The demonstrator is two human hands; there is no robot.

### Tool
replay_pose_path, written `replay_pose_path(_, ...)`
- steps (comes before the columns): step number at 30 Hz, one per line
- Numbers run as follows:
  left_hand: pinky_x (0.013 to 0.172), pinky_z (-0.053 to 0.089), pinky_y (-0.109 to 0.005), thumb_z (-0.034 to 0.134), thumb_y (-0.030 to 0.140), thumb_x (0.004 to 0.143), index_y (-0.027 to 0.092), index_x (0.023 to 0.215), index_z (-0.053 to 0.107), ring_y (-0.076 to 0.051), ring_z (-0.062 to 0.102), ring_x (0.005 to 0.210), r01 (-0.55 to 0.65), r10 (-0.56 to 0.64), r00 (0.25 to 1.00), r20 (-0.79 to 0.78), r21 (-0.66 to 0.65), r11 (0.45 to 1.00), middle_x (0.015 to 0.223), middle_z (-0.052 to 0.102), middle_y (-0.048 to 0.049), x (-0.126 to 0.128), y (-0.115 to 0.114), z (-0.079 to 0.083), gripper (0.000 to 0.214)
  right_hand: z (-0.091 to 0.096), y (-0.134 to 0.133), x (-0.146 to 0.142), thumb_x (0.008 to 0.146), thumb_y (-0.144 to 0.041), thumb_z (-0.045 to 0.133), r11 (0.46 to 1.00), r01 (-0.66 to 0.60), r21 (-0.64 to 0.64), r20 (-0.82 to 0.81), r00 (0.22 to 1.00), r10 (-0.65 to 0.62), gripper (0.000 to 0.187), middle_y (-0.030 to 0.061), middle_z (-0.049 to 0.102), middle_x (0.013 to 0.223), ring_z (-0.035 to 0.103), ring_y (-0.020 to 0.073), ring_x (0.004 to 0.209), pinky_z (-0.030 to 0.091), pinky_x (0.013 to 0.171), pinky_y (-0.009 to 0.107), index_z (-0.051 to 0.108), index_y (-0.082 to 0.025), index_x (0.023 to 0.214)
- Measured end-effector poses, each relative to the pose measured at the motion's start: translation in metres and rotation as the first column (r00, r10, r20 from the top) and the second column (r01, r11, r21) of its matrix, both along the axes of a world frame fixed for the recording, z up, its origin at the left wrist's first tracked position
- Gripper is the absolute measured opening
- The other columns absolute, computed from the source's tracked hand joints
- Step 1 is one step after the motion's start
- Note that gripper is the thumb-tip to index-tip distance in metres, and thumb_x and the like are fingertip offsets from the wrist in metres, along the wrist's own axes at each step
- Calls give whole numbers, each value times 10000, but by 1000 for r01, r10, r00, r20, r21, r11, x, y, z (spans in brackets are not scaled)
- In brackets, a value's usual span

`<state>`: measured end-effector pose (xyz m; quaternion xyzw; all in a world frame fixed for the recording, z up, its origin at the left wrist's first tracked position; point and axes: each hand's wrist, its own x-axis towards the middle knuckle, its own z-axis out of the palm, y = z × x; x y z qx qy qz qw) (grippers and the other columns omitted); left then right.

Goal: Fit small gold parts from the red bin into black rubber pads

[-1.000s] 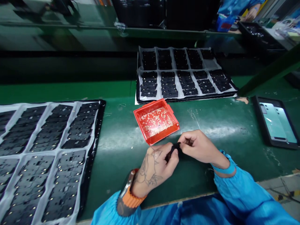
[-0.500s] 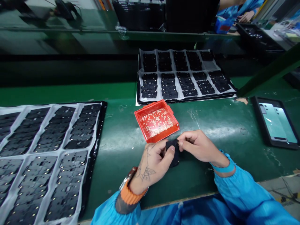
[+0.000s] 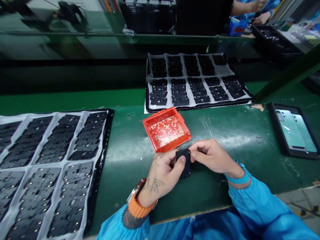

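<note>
My left hand point(image 3: 163, 173) grips a small flat black plastic plate point(image 3: 184, 168), its thumb pressed on the upper face. At the plate's upper right corner is my right hand point(image 3: 207, 155), thumb and forefinger pinched together. Whatever lies between those fingertips is too small to make out. Tiny gold spots show near the plate's right edge. Just beyond my hands sits a red tray point(image 3: 170, 146), its floor scattered with many tiny pale gold pieces.
A black tray point(image 3: 110, 123) of similar black plates in white-lined slots lies left; another such tray point(image 3: 197, 107) stands behind the red one. At right, a black box point(image 3: 282, 140) holds pale green panels. A green post point(image 3: 287, 76) slants nearby. A co-worker's hand point(image 3: 262, 18) shows far right.
The black plate has turned slightly in my left hand, and its right edge shows a little more. My right fingers stay at its corner. Otherwise the scene looks the same.
</note>
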<state>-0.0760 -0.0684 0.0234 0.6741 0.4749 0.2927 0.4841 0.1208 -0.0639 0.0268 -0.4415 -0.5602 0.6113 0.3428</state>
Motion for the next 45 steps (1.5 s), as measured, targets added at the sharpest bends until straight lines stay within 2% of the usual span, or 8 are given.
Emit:
replay_pose_path(4, 483, 347, -212, 485, 269, 921, 146, 657, 579, -93, 476, 466, 15, -5, 997, -71, 149, 989, 527, 545, 19, 2, 0, 1, 306, -3, 0, -1, 827, -294, 556, 1000, 7, 27, 37, 999, -7, 206, -2, 558, 632, 445, 144, 557, 322, 503, 230, 634, -149, 703)
replay_pose_path(9, 451, 275, -213, 489, 178, 892, 161, 602, 471, -63, 385, 416, 47, 27, 984, -174, 402, 914, 479, 427, 63, 8, -2, 4, 291, -5, -2, -3, 831, -272, 497, 989, -4, 151, 182, 983, -24, 193, -29, 519, 617, 436, 129, 549, 315, 498, 219, 590, -159, 705)
replay_pose_path(14, 459, 279, -227, 480, 167, 885, 169, 631, 448, -68, 382, 417, 89, 25, 971, -236, 462, 883, 494, 423, 68, 12, -4, 4, 257, -4, -2, -4, 781, -228, 460, 957, -24, 289, 279, 958, -60, 164, -60, 423, 546, 359, 103, 498, 266, 484, 216, 508, -164, 638)
replay_pose_path(20, 458, 299, -221, 483, 198, 888, 164, 624, 492, -76, 429, 409, 71, -2, 981, -196, 343, 936, 475, 453, 53, 11, -4, 0, 266, -7, -2, -3, 804, -227, 465, 954, -18, 299, 277, 958, -69, 178, -55, 435, 544, 370, 107, 488, 261, 477, 224, 507, -166, 642)
replay_pose_path(24, 377, 349, -195, 488, 351, 925, 149, 729, 591, -96, 482, 363, -29, 29, 999, 16, -13, 999, 505, 523, 26, 8, -2, -2, 299, -8, -2, -5, 902, -289, 510, 982, 55, 183, 106, 991, -75, 222, -28, 499, 628, 409, 132, 541, 303, 488, 223, 588, -159, 741)
replay_pose_path(28, 324, 379, -166, 564, 472, 893, 128, 867, 625, -98, 513, 349, -114, 191, 948, 254, -290, 950, 562, 576, 12, 9, -1, 0, 351, -6, -4, -7, 935, -347, 575, 997, 38, 72, -43, 998, -35, 240, -6, 515, 689, 416, 146, 582, 319, 511, 232, 622, -141, 821)
replay_pose_path(31, 322, 363, -130, 611, 499, 877, 134, 794, 584, -87, 505, 340, -158, 256, 916, 308, -309, 938, 499, 541, 24, 11, 1, 1, 375, -5, -5, -7, 924, -328, 592, 998, 12, 56, -54, 999, -9, 227, -15, 489, 669, 395, 143, 573, 304, 519, 238, 608, -142, 796)
replay_pose_path(45, 329, 408, -132, 646, 574, 862, 119, 782, 592, -100, 530, 348, -139, 249, 904, 348, -313, 940, 478, 558, 4, 10, 1, 2, 465, -2, -3, -2, 978, -390, 579, 998, -42, 55, -16, 999, 43, 328, -19, 495, 592, 426, 141, 519, 301, 488, 231, 591, -155, 750)
